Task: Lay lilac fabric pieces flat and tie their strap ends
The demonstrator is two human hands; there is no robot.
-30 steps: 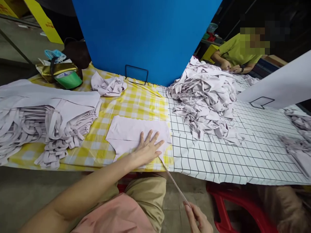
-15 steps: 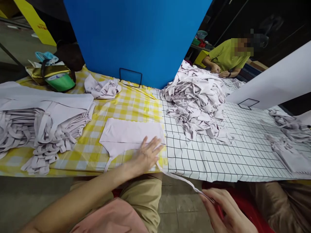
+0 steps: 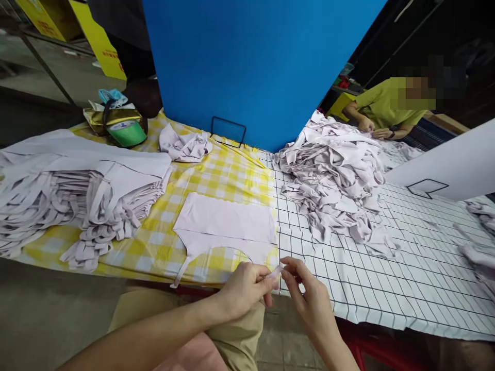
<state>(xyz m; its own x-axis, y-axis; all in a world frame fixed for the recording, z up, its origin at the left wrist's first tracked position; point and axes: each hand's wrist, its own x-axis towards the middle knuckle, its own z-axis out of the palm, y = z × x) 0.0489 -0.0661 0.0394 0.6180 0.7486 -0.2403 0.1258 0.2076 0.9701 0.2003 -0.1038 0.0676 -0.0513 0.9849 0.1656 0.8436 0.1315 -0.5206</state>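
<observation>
A pale pinkish garment [image 3: 228, 221] lies flat on the yellow checked cloth [image 3: 154, 237], one strap hanging toward the front edge at its left. At the garment's lower right corner, my left hand [image 3: 251, 288] pinches the other strap [image 3: 275, 272]. My right hand [image 3: 307, 296] holds that strap's end between thumb and fingers, close beside my left hand. Stacked garments [image 3: 93, 170] with dangling straps sit at the left. A crumpled piece [image 3: 185, 144] lies behind the flat garment.
A large heap of pale fabric [image 3: 332, 170] covers part of the white grid cloth [image 3: 348, 278]. Behind the table stands a blue panel [image 3: 247, 67] with a wire stand. A green-and-gold bundle [image 3: 126, 131] sits at back left. Another person [image 3: 386, 111] handles fabric at back right.
My left hand has lifted off the garment and now pinches the strap. My right hand has come up and left to meet it. The view has shifted, so the table appears further right.
</observation>
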